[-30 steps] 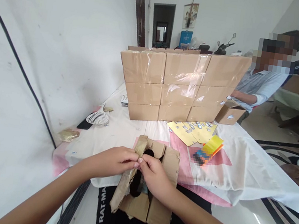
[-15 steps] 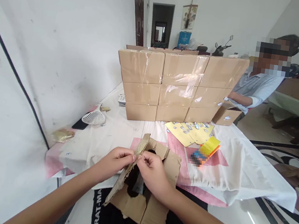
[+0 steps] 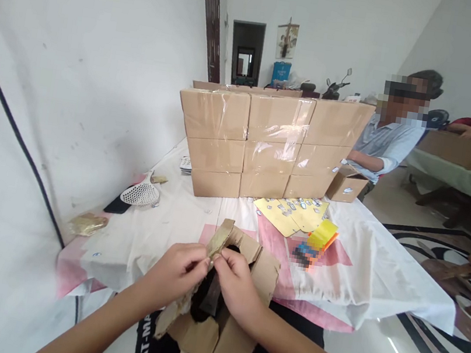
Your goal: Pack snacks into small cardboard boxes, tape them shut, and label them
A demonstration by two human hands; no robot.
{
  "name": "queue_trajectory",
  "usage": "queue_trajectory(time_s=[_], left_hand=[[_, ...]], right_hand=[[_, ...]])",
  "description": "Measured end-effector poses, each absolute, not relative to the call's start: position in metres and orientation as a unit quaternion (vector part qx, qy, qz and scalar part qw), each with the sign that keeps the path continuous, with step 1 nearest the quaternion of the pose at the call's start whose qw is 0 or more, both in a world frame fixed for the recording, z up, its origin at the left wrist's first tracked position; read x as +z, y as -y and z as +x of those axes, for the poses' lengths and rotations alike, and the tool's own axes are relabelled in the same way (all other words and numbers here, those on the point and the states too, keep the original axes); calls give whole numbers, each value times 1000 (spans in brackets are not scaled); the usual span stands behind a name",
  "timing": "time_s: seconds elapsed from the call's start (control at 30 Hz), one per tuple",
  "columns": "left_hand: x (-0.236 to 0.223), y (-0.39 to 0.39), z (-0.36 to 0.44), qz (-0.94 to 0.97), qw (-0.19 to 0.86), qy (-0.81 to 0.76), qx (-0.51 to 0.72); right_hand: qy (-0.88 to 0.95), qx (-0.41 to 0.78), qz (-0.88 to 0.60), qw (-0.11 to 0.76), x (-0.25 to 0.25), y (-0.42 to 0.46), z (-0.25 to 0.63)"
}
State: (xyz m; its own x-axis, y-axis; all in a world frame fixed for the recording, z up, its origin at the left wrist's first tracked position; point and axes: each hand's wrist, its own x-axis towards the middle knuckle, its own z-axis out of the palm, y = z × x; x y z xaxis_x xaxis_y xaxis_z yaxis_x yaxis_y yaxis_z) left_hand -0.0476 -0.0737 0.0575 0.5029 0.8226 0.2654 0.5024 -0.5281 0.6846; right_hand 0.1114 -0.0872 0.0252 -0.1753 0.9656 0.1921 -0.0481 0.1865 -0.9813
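Note:
A worn, torn cardboard box [image 3: 232, 341] with its flaps open rests on my lap at the near edge of the table. My left hand [image 3: 176, 274] pinches the box's left flap [image 3: 219, 239] near its top. My right hand [image 3: 237, 286] is closed in a pinch right beside it, fingers on the same flap edge above the box's dark opening. Something dark lies inside the box; I cannot make it out.
A wall of sealed, taped cardboard boxes [image 3: 266, 146] stands on the white-clothed table [image 3: 381, 269]. In front lie yellow sheets with small pieces [image 3: 292, 214], a yellow-orange block [image 3: 322, 235] and a white slotted scoop [image 3: 139, 193]. A person [image 3: 382, 142] sits at the far right with a small box [image 3: 346, 184].
The box and both hands have shifted slightly down and left in view as the camera tilted up. Both hands keep pinching the left flap.

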Motion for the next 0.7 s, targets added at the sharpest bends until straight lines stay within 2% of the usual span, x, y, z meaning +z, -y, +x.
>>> queue_trajectory(time_s=[0.1,0.27,0.5,0.7], left_hand=[[59,77,-45,864,224,-351,282],[58,80,-44,849,195,-388,302],[44,79,-50,814,203,-386,384],[32,77,-54,781,242,-416,397]], right_hand=[[588,512,-405,479,33,88,117],[671,433,-452,397,41,91,127],[682,398,-426,442,37,103,122],[671,402,-423,458,28,100,120]])
